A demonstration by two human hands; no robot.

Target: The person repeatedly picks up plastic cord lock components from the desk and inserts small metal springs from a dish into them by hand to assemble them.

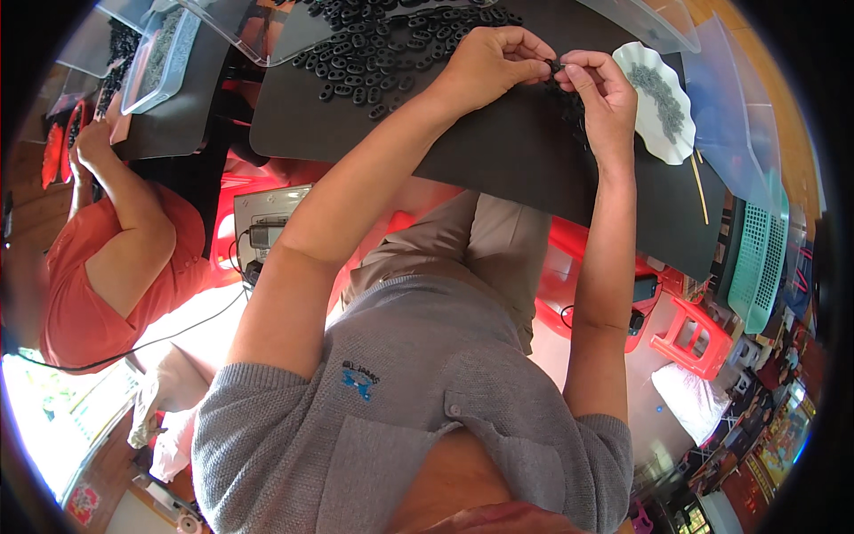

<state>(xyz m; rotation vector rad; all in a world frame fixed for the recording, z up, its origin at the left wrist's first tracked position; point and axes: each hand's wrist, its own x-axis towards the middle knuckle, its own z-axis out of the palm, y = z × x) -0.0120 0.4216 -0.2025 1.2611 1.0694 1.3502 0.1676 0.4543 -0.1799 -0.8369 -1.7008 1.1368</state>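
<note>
My left hand (489,71) and my right hand (607,96) meet over the far part of the dark table (356,142). Between their pinched fingertips is a small black plastic piece (554,67), mostly covered by the fingers. To the left of my left hand spreads a heap of black oval pieces with two holes each (382,67). More dark bits (572,111) lie just under my right hand, partly hidden by it. On its right stands a white scalloped dish (681,149) with a mound of tiny grey parts (656,96), too small to make out.
Two thin wooden sticks (701,189) lie by the dish. Clear plastic bins (734,116) stand at the right edge, above a green basket (758,267). A red stool (694,338) is on the floor. At left, a person in red (133,258) works at another table.
</note>
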